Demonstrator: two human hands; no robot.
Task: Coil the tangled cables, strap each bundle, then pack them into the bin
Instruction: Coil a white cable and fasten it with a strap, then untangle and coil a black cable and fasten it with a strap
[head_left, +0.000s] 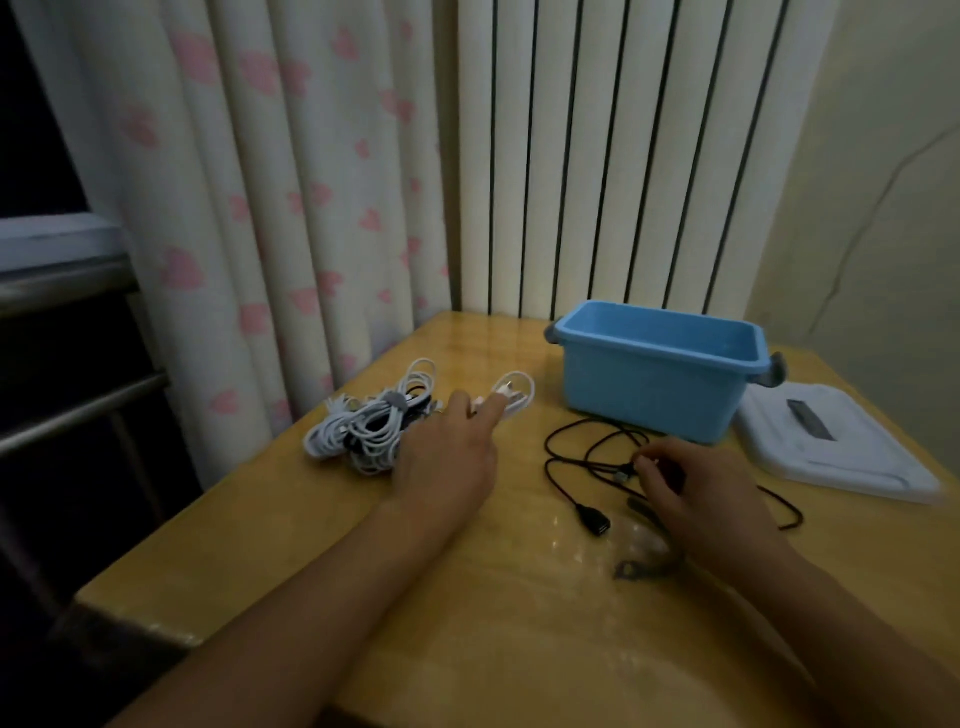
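The black cable (587, 457) lay loose on the table (467, 597), just in front of the blue bin (654, 384), and it was my right hand (691, 499) that sat on it, fingertips curled and pinching the strands near a plug end. From that pinch the cable's loops ran left and toward the bin, one tail with a socket trailing back toward me, another snaking off to the right. My left hand (447, 457) was well apart from it, fingers stretched forward and touching a small white coil (514, 395) beside the strapped white bundles (369, 426). I judged the right hand nearer for the coiling, with the left needing to cross rightward to help. The bin looked empty to me.
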